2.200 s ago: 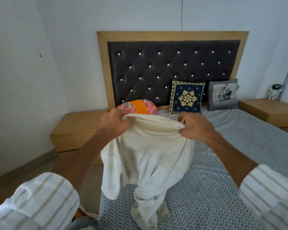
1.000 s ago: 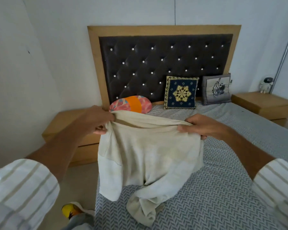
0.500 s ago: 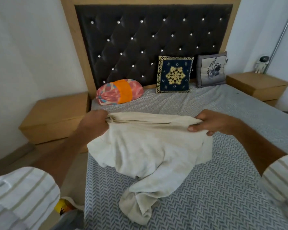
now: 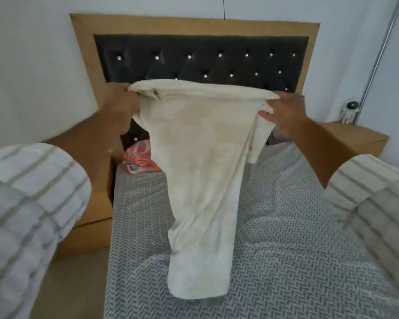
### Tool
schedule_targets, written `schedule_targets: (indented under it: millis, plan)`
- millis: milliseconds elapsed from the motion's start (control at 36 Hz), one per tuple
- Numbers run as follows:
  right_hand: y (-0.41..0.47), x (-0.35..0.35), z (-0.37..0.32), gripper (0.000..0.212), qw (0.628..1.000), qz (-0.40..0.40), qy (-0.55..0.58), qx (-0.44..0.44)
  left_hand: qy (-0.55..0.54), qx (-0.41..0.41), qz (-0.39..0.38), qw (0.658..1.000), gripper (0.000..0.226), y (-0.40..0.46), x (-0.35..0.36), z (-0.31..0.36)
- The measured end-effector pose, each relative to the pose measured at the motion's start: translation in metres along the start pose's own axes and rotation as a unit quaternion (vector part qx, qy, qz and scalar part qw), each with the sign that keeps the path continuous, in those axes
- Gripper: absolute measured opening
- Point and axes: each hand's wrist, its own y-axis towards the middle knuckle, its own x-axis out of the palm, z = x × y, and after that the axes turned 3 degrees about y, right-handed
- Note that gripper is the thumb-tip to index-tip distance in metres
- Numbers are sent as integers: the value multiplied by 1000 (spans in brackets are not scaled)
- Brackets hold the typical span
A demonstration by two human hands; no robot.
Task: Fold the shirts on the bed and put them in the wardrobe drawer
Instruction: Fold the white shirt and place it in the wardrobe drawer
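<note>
The cream shirt (image 4: 200,171) hangs in front of the camera and covers much of what lies behind it — the lower middle of the headboard (image 4: 200,54) and most of a pink and orange bolster (image 4: 138,161), of which only the left end shows. A dark sliver at the shirt's right edge may be a cushion, but it is too little to tell. The frame is softly blurred, so the shirt's collar and seams are hard to make out; a narrow piece of cloth dangles at its right side, apparently a sleeve.

The left hand (image 4: 120,104) grips the shirt's top left corner with curled fingers, and the right hand (image 4: 283,111) pinches the top right corner, thumb under the cloth. Between them the top edge is stretched level, and the body of the shirt hangs down long and narrow, its lower end over the bed (image 4: 286,249) — whether it touches the cover I cannot tell. Striped sleeves fill both lower corners and cut off the forearms.

The bed wears a grey herringbone cover and stands against a pale wall. The headboard is dark tufted padding with shiny studs in a light wooden frame. A wooden nightstand (image 4: 357,139) stands at the right with a small white figurine (image 4: 350,111) on it, beside a metal pole (image 4: 378,54). Another wooden nightstand (image 4: 97,203) sits at the left, partly behind the left arm.
</note>
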Motion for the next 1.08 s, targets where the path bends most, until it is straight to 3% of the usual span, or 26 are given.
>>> schedule_targets:
  millis: [139, 194, 278, 389, 472, 639, 778, 861, 972, 1083]
  plan:
    - [19, -8, -44, 29, 965, 88, -156, -191, 105, 161, 77, 978, 25, 25, -27, 39]
    - [20, -16, -54, 32, 939, 110, -205, -253, 201, 225, 105, 948, 25, 27, -38, 46]
    - [16, -34, -59, 33, 905, 142, -252, -311, 360, 297, 130, 875, 24, 22, -49, 53]
    - [-6, -58, -35, 31, 885, 131, -299, -333, 449, 377, 131, 800, 38, 9, -53, 22]
    - [-45, -75, 10, 26, 890, 83, -326, -309, 450, 409, 74, 790, 41, -28, -53, -32]
    - [-133, -111, 151, 34, 885, -42, -384, -260, 429, 409, -66, 803, 51, -138, -50, -165]
    - [-208, -131, 248, 26, 872, -147, -417, -209, 430, 311, -185, 827, 46, -220, -44, -266]
    - [-253, -145, 292, 42, 851, -216, -457, -143, 441, 258, -260, 820, 48, -275, -47, -314]
    - [-308, -164, 334, 25, 826, -275, -488, -65, 440, 231, -314, 809, 46, -337, -59, -353]
    - [-357, -176, 359, 24, 808, -324, -485, -79, 452, 210, -386, 776, 59, -379, -67, -373]
